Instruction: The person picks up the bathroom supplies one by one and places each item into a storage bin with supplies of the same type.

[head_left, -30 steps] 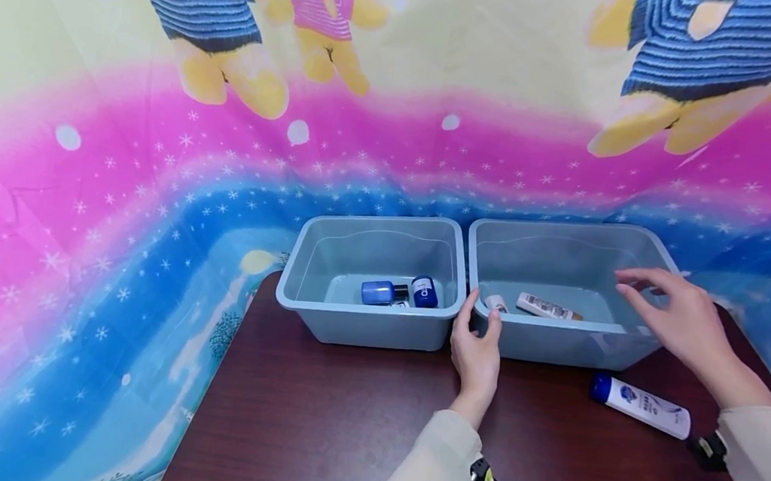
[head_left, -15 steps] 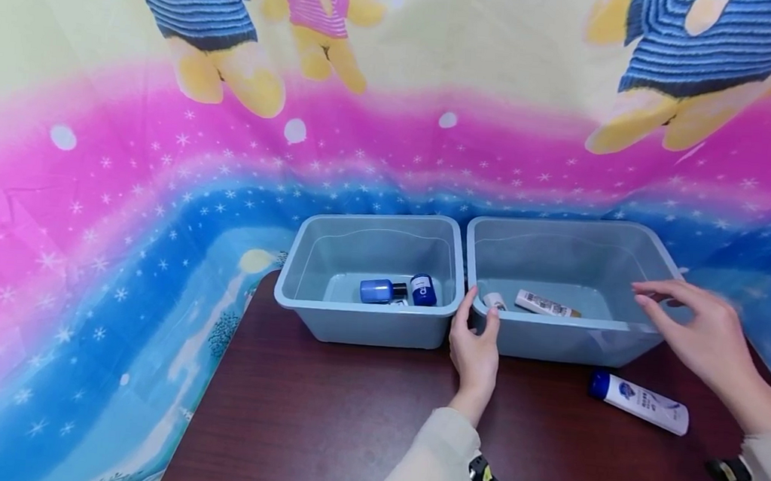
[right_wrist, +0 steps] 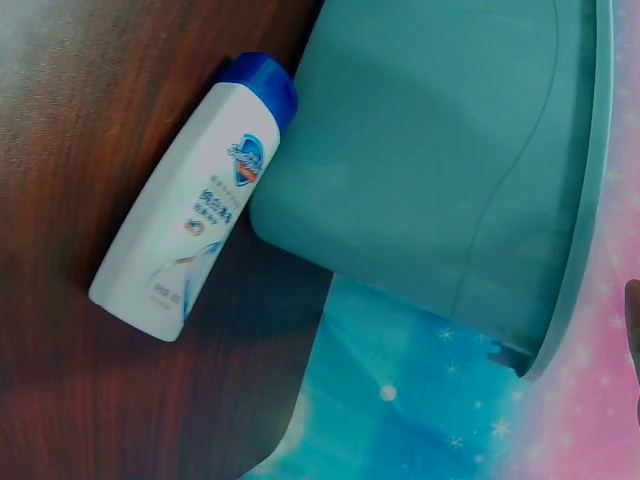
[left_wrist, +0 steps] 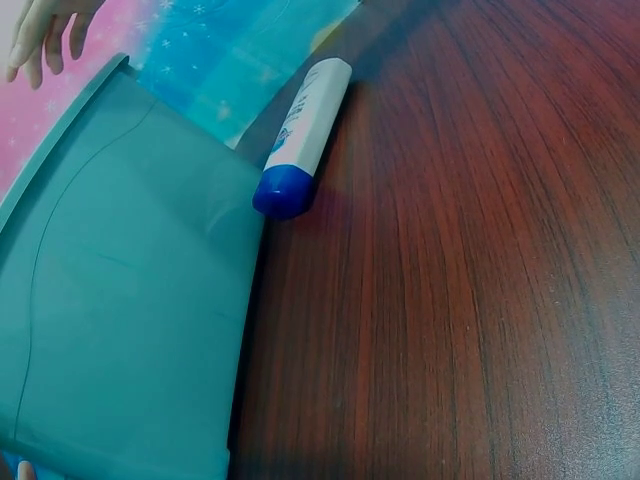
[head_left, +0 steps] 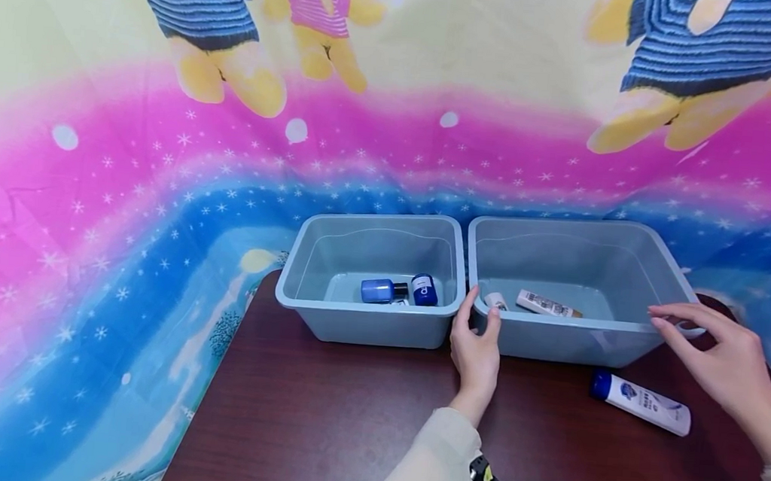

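My left hand (head_left: 474, 357) stands at the front left corner of the right grey-blue plastic bin (head_left: 554, 341). Its index finger reaches into the gap between the two bins, and its thumb is at the front rim. At that bin's front right corner is my right hand (head_left: 730, 358), thumb and index finger apart with nothing between them, fingertips right at the rim. The left wrist view catches the right hand (left_wrist: 50, 38) at the top. A white body wash bottle (head_left: 647, 406) with a blue cap lies in front of this bin; the right wrist view shows its label (right_wrist: 210, 205).
To the left, a second bin (head_left: 378, 329) contains a blue bottle (head_left: 378, 292) and a dark blue jar-like container (head_left: 424, 290). A white tube (head_left: 545, 304) and a small white item (head_left: 495, 301) lie in the right bin. A patterned cloth (head_left: 380, 142) hangs behind the dark wooden table (head_left: 344, 418).
My right hand has moved right and toward me, from over the right bin's inside to its front right corner. The left hand, bins and bottle stay put.
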`<state>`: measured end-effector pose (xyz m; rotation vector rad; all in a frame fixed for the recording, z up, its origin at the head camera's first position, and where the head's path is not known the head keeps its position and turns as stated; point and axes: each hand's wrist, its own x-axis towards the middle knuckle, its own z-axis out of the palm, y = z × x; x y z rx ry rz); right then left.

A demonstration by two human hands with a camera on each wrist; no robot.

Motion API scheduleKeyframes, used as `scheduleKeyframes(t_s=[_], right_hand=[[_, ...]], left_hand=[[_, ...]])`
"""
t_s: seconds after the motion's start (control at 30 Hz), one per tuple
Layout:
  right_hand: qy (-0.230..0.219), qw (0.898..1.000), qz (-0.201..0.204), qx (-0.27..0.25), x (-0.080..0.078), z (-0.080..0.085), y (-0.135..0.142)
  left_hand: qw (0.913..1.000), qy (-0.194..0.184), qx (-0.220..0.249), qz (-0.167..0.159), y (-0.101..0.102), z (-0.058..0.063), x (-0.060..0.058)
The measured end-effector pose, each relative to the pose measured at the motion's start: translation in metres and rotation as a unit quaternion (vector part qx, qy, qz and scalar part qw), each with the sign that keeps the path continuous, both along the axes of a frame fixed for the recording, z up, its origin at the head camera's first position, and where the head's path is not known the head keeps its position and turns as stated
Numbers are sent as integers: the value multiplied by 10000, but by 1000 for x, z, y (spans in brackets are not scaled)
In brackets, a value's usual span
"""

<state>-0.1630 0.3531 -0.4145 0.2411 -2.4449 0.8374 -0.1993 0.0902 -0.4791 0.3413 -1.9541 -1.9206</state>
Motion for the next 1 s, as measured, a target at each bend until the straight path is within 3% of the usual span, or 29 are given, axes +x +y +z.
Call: scheduleKeyframes(t_s=[0.47,0.7,1.0], right_hand=[[167,9995,7,-281,10,-15,6],[-69,9992,-124,-384,14,-23,10],[-17,9986,-261,-467,21,-36,18]], left_hand=[[10000,-16,10,-29,0,0,0],[10000,-38,35,-35,-1,0,-1],[10000,-40,9,-18,0,0,0]])
